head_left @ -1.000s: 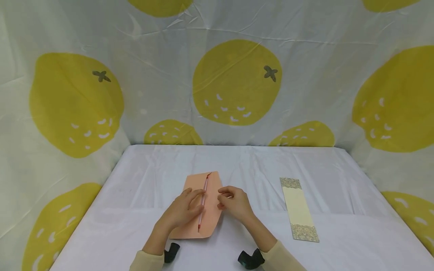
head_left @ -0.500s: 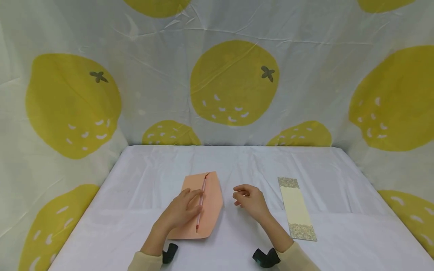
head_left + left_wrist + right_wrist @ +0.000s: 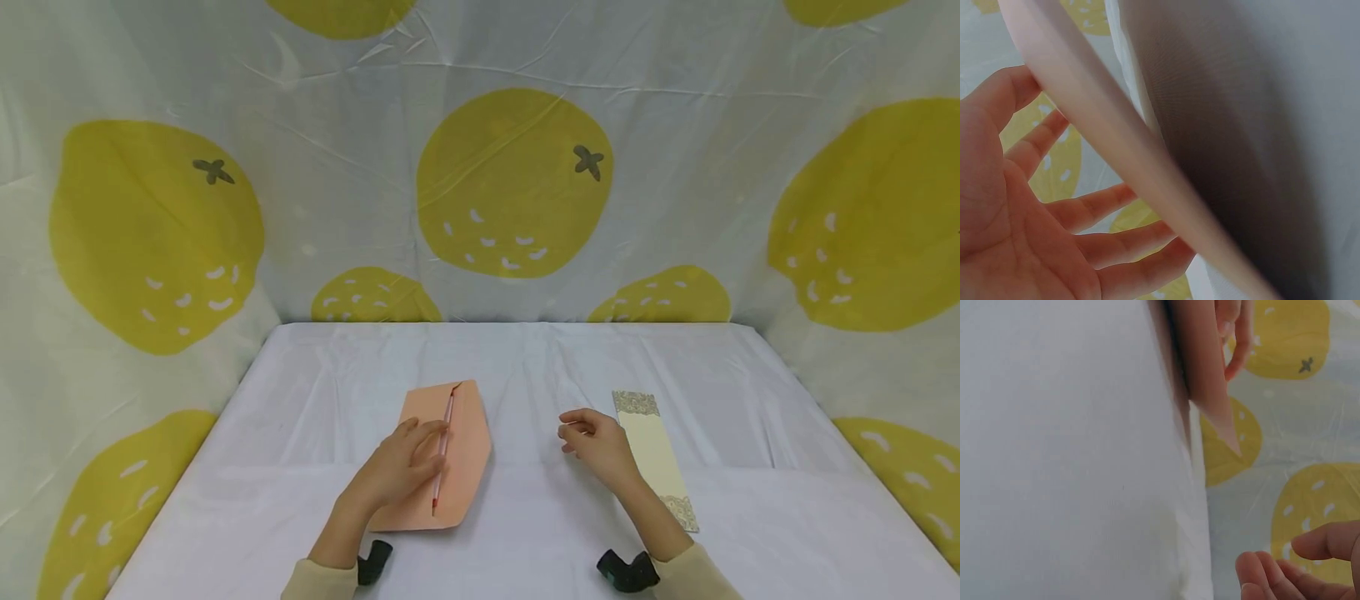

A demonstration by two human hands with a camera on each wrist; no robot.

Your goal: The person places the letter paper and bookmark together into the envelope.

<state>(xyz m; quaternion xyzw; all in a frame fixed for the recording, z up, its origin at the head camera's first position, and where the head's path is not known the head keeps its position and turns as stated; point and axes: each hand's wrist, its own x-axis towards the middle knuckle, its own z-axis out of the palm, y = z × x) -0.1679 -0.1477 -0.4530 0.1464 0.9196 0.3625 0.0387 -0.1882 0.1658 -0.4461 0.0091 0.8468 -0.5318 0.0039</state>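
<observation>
A peach-coloured paper envelope (image 3: pixel 468 450) lies left of centre, its flap pointing right. Along it runs a narrow pale strip (image 3: pixel 438 475) with red ends, partly hidden by my fingers. My left hand (image 3: pixel 393 468) rests on the envelope with spread fingertips; the left wrist view shows that hand (image 3: pixel 1029 212) touching the envelope's raised surface (image 3: pixel 1110 131). Between the envelope and a long cream card (image 3: pixel 649 442) with ornate bands at both ends, my right hand (image 3: pixel 602 446) hovers with loosely bent fingers and holds nothing. Its forearm covers part of the card.
A white cloth covers the table (image 3: pixel 525 525). Behind and beside it hangs a curtain (image 3: pixel 360 192) printed with large yellow fruits. Black curved wrist mounts (image 3: pixel 628 572) sit on both wrists, just above the cloth.
My right hand has left the envelope's right edge and moved right, towards the cream card. My left hand stays on the envelope. The view has turned slightly right.
</observation>
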